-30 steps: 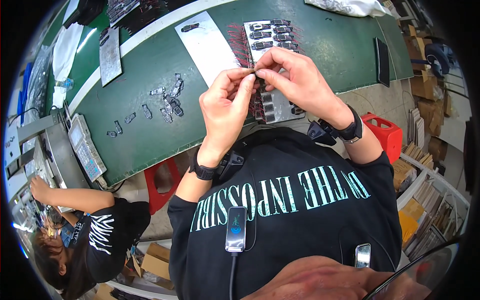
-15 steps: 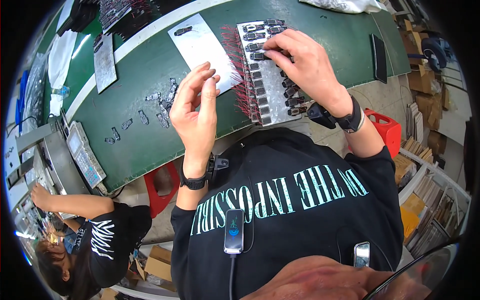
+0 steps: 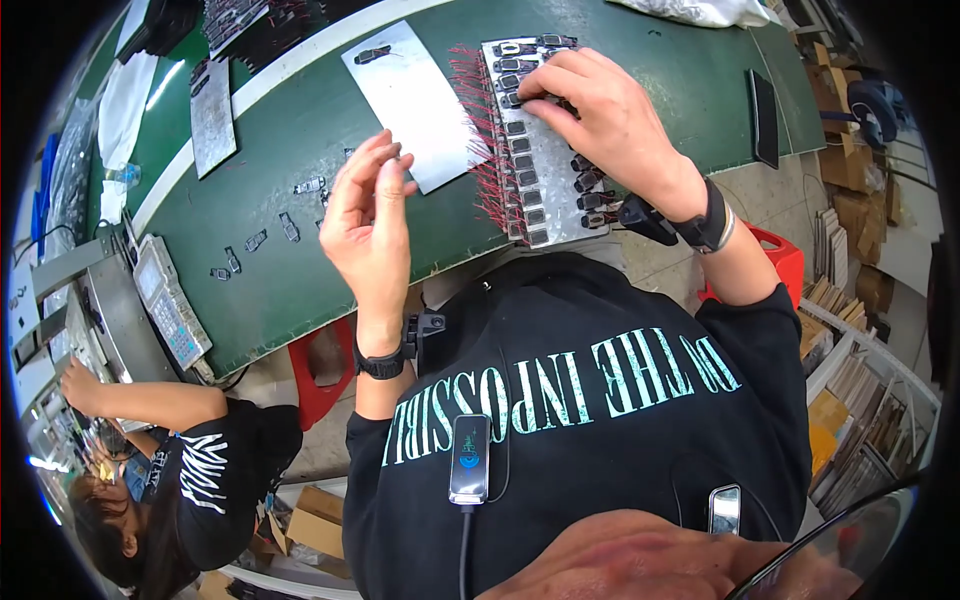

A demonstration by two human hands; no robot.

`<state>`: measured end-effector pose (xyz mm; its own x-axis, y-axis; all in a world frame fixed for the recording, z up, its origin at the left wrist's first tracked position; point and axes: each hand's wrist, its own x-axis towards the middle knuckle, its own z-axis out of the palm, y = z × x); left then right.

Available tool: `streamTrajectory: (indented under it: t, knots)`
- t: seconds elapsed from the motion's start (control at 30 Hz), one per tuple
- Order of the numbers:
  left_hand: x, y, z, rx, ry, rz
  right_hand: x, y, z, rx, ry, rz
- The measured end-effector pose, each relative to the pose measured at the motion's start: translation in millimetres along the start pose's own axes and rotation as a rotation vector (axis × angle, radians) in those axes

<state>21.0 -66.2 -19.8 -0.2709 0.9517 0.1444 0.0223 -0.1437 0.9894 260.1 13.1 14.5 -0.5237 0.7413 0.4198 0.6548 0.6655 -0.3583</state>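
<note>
My right hand (image 3: 610,115) is over a metal plate (image 3: 562,200), its thumb and fingers closed on a small black module (image 3: 511,100) in the plate's left row. Similar rectangular black modules line both sides of the plate, and thin red wires (image 3: 482,165) stick out along its left edge. My left hand (image 3: 365,225) hovers above the green table, fingers curled and thumb apart, with nothing visible between them. It is nearest to some loose small modules (image 3: 289,227), partly hiding that group.
A pale sheet (image 3: 415,110) with one black module (image 3: 373,54) lies beyond my left hand. A second metal plate (image 3: 212,120), a keypad device (image 3: 168,305) and a black flat object (image 3: 762,118) are around the table. A co-worker (image 3: 215,470) sits at the left; a red stool (image 3: 775,260) stands at the right.
My left hand has moved left, nearer the loose modules, and now covers more of them. My right hand stays at the same part of the plate's left row, with its fingers slightly shifted.
</note>
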Motion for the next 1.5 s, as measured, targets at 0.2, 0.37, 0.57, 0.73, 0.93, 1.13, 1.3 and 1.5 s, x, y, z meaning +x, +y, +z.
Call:
streamTrajectory:
  t: [0.2,0.37,0.57,0.73,0.93,1.13,1.3,1.5]
  knots:
    - [12,-4,-53,0.501,0.161,0.074,-11,-20,0,0.046,-0.071,-0.103]
    - [26,-8,-65,1.150,0.002,0.226,-4,-20,1,0.055,-0.155,-0.090]
    - [21,-7,-53,1.283,-0.076,0.269,6,-19,-4,0.104,-0.340,-0.103]
    - [19,-12,-52,1.311,-0.062,0.302,4,-27,1,0.078,-0.218,-0.095]
    - [21,-22,-52,1.322,-0.021,0.440,7,-37,-15,0.194,-0.145,-0.040]
    - [17,10,-26,0.664,-0.145,0.090,16,-54,-19,1.068,-0.181,0.466]
    - [9,21,0,0.121,-0.339,-0.202,7,-52,9,1.217,-0.244,0.604]
    - [-3,10,7,0.043,-0.402,-0.135,-11,-45,20,1.147,-0.176,0.597]
